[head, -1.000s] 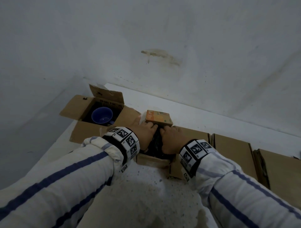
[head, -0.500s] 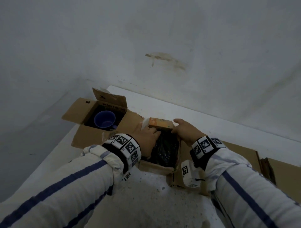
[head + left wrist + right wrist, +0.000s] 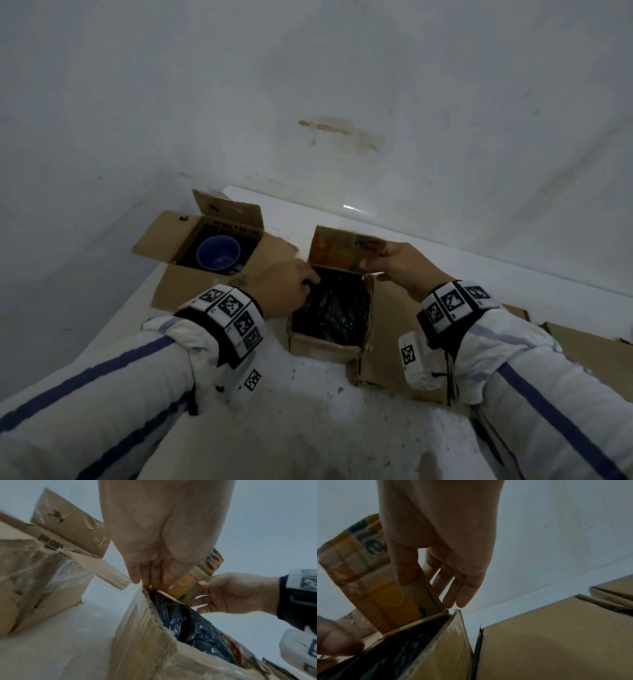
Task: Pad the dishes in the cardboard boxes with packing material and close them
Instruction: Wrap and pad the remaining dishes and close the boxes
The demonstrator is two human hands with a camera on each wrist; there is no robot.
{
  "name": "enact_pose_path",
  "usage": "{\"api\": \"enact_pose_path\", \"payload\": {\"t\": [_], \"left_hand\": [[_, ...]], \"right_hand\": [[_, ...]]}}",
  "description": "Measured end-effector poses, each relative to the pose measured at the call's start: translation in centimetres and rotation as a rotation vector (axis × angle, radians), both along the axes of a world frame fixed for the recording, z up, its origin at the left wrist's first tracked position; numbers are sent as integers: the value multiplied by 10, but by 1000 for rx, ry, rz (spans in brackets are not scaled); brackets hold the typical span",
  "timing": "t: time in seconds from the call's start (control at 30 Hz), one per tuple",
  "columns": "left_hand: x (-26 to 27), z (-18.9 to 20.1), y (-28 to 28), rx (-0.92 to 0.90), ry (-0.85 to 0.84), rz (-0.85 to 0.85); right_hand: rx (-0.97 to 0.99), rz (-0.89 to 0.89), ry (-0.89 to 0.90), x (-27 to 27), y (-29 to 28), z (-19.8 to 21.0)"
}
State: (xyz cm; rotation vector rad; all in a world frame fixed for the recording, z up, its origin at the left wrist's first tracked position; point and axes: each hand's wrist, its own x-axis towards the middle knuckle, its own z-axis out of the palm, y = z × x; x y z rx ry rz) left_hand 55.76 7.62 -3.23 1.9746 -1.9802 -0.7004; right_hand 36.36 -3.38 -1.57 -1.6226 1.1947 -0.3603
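A small cardboard box stands in the middle, filled with crinkled black packing material. Its far flap, printed orange, stands nearly upright. My right hand pinches that flap's right edge, thumb on the printed face and fingers behind it. My left hand is at the box's far-left corner, its straight fingers pointing down onto the rim beside the black material. Whatever dish lies under the packing is hidden. To the left, a second box stands open with a blue mug inside.
Several closed cardboard boxes lie in a row to the right, the nearest touching the small box. Everything sits on a white speckled surface against a white wall.
My right hand left the inside of the box, took hold of the far flap and raised it from lying low to nearly upright. The left hand stayed at the left rim.
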Motion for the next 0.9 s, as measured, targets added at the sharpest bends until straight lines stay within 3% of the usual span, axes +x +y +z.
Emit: {"api": "enact_pose_path", "payload": {"t": [0.1,0.23,0.3,0.37,0.5,0.67,0.9], "left_hand": [[1,1,9,-28,233,231],[-10,9,17,90,761,503],[-16,13,23,145,864,556],[-18,14,29,179,832,536],[-20,6,42,227,697,502],[-28,5,50,243,713,536],[-28,-6,54,117,478,460]], "right_hand": [[-82,63,45,-5,15,0],[-192,143,130,-10,35,-2],[-336,221,229,-14,45,-5],[-395,260,331,-19,51,-11],[-315,325,532,-25,67,-14],[-252,333,499,-26,82,-16],[-136,294,414,-28,94,-31]]}}
